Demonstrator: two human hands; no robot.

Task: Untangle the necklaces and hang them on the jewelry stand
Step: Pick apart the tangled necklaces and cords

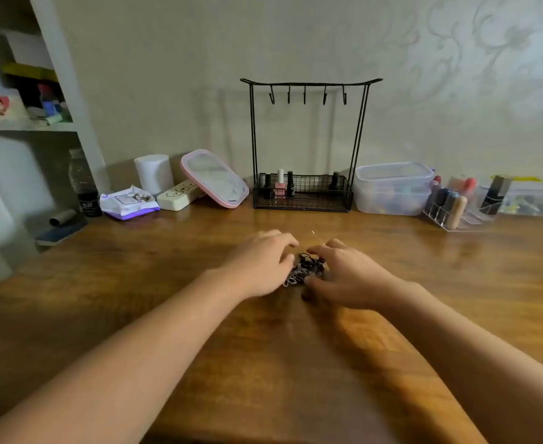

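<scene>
While my left hand (pixel 260 261) and right hand (pixel 344 277) curl their fingers in around the tangled necklaces (pixel 305 270), the dark clump lies on the wooden table (pixel 167 267) between them; whether either hand actually pinches a chain, I cannot tell. Well behind stands the black jewelry stand (pixel 308 145), hooks bare, nail polish bottles (pixel 280 184) in its basket. Labels on the wipes pack (pixel 128 201) and dark bottle (pixel 84 184) are too blurred to read.

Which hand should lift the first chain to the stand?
Right, probably: the right hand has thumb and fingers around the necklace tangle, while the left hand only flanks it. The jewelry stand sits centred, so reach looks equal.
</scene>
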